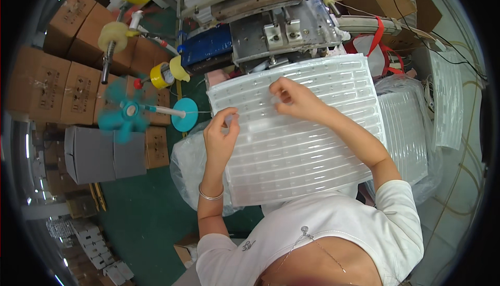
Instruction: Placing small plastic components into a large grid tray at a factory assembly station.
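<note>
A person sits over a large white moulded plastic tray (297, 145) with long rows of narrow pockets, which lies tilted across the lap and against the front of a metal machine (281, 31); the left hand (221, 135) rests on the tray's left edge with fingers curled and the tips pinched together, seemingly on something very small and clear, though what it is cannot be made out; the right hand (291, 96) sits on the upper middle rows, fingers bent and thumb meeting forefinger as if pressing or picking at one pocket, and whether it holds anything I cannot tell; judged from this, the step in hand is working small pieces along the tray's rows, pocket by pocket, and the next move would call for a fine fingertip placement into the right slot while the other hand steadies the sheet; the pockets' contents are too pale and small to read as full or empty; the tray's lower edge is hidden behind the white shirt; more such trays (406, 130) lie in clear bags to the right, partly cut off; a teal fan (125, 111) spins blurred at left, rolls of yellow tape (161, 75) sit on a rod, cardboard boxes (57, 83) stack beyond on the green floor (140, 208).
</note>
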